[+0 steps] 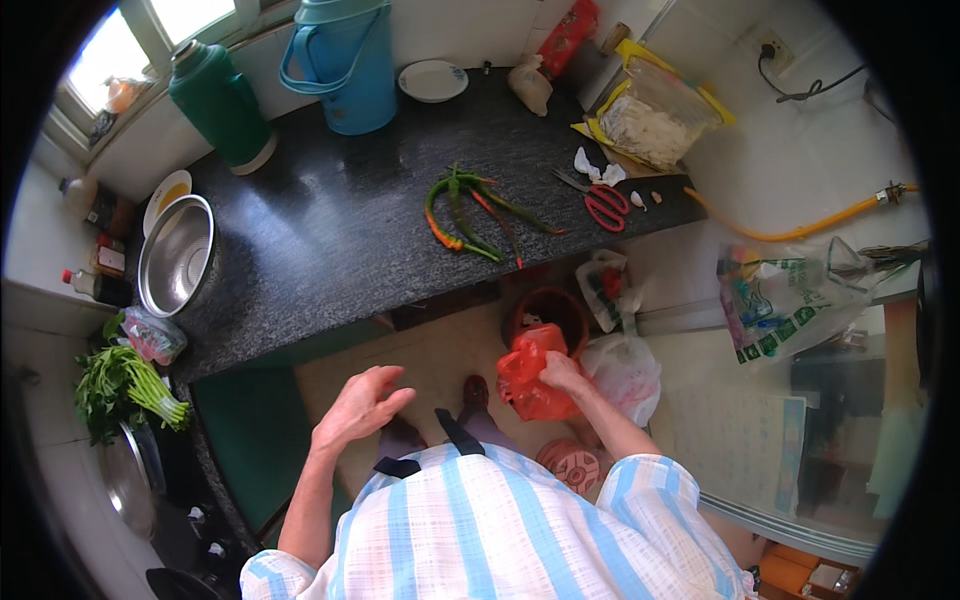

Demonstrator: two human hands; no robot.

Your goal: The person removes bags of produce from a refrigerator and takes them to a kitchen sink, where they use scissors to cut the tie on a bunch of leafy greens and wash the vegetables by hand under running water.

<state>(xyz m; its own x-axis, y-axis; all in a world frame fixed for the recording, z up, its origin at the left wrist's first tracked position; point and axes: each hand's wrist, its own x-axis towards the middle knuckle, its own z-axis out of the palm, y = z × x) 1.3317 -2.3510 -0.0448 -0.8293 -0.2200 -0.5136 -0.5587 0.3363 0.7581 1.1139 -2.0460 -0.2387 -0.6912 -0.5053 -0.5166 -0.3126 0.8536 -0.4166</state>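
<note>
My right hand (561, 371) grips a crumpled red plastic bag (534, 379), held low in front of the counter. Just beyond the bag stands a dark red bin (574, 315) with bits of waste inside. My left hand (369, 403) hangs in the air over the floor, fingers apart and holding nothing. On the speckled dark countertop (315, 247) lie several long green and red chili peppers (459, 210). Scissors with red handles (604, 204) rest to their right, beside crumpled white tissue (596, 166) and a garlic clove (637, 199).
A green thermos flask (221, 112), a blue bucket (352, 82) and a white plate (433, 80) line the wall. At left are a steel colander (176, 255), leafy greens (142, 382) and a stove (180, 525). White plastic bags (622, 375) and a red stool (574, 466) stand near my right leg.
</note>
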